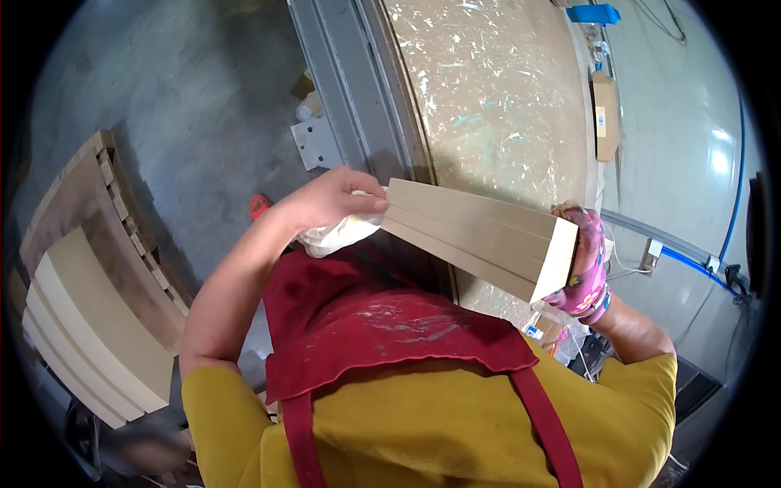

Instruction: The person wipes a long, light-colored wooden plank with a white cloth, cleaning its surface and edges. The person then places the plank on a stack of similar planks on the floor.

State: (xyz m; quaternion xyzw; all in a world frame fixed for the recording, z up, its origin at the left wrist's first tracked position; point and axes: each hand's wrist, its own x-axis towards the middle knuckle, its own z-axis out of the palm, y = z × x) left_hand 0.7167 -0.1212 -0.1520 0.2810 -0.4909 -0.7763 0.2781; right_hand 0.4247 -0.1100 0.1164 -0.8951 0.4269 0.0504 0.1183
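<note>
A stack of long, flat beige boards point(468, 232) lies tilted across in front of me, its long seams running from end to end. At its right end my right hand point(587, 264), in a pink flowered glove, holds the stack; the board ends hide part of the fingers. My bare left hand point(346, 199) is closed on a crumpled white cloth point(338, 236) beside the stack's left end. Whether the cloth touches the boards, I cannot tell.
Under the boards is a scuffed, paint-flecked worktable point(496, 98) with a grey metal side point(346, 73). More beige boards point(106, 325) rest on a wooden pallet point(122, 203) on the floor at left. A cardboard box point(604, 118) and a blue object point(594, 14) sit along the far right edge.
</note>
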